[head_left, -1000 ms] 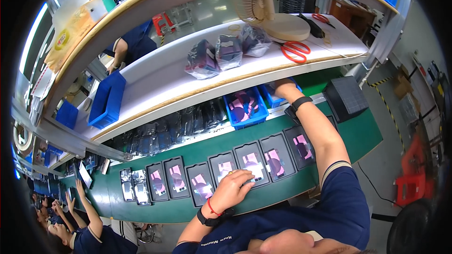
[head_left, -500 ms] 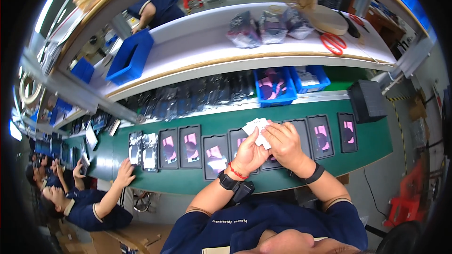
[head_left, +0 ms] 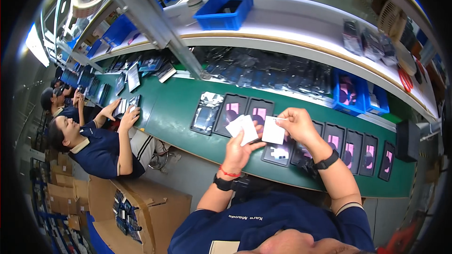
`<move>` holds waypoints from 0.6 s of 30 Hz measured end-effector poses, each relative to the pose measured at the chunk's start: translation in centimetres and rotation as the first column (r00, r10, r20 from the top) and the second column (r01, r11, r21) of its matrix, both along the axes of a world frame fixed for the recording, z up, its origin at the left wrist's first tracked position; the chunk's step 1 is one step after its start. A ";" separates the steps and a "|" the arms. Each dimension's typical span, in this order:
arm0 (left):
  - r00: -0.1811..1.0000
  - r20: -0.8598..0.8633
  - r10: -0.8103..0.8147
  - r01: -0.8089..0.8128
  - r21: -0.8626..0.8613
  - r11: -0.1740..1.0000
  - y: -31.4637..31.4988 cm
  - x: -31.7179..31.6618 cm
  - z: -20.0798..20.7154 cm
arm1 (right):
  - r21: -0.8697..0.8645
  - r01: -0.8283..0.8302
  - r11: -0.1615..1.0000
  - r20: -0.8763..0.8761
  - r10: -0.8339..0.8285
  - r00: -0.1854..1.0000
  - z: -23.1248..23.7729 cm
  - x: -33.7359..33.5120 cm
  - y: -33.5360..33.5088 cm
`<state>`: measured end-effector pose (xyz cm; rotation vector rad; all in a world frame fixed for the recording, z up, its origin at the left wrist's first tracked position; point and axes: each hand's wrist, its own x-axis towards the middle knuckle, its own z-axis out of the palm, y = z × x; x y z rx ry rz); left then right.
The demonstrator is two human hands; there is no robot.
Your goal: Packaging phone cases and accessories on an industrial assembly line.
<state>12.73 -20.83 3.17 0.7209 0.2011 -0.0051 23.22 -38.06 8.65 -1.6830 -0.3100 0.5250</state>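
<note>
My left hand (head_left: 235, 155) holds a small fanned stack of white cards (head_left: 242, 130) between thumb and fingers. Just right of it, my right hand (head_left: 298, 124) pinches a single white card (head_left: 273, 130) by its upper right edge. Both hands are raised over a row of shallow black trays on the green bench (head_left: 179, 113). Pink and dark pieces lie in most of these trays; one pink piece (head_left: 333, 140) shows to the right of my right forearm. Below the single card is a tray with a white card (head_left: 279, 153) in it.
Clear-wrapped packs (head_left: 208, 106) lie at the row's left end. Behind are dark plastic bags (head_left: 278, 73) and a blue bin (head_left: 347, 95) of pink pieces. A shelf with another blue bin (head_left: 225, 11) runs above. At left, a co-worker (head_left: 103, 143) handles flat items near an open carton (head_left: 141, 207).
The view has swung left. My hands, together at the stack before, are now apart: the right has drawn one white card away, while the left keeps the rest.
</note>
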 end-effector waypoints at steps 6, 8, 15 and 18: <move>0.938 0.005 0.347 -0.332 0.305 0.893 6.7 -3.4 -1.4 | -0.074 0.018 0.997 0.112 -0.010 0.994 -5.0 2.5 10.6; 0.916 -0.031 0.401 -0.379 0.267 0.886 7.1 -3.4 -1.4 | -0.162 0.229 0.960 0.681 -0.059 0.730 -6.1 2.5 12.8; 0.953 0.057 0.299 -0.301 0.319 0.899 5.6 -1.7 -1.9 | 0.009 -0.255 0.967 -0.011 0.255 0.967 -5.2 -1.1 11.8; 0.989 0.084 0.117 -0.133 0.208 0.969 5.5 -1.2 -1.3 | 0.149 -0.188 0.971 -0.045 0.196 0.979 -4.3 -0.6 10.3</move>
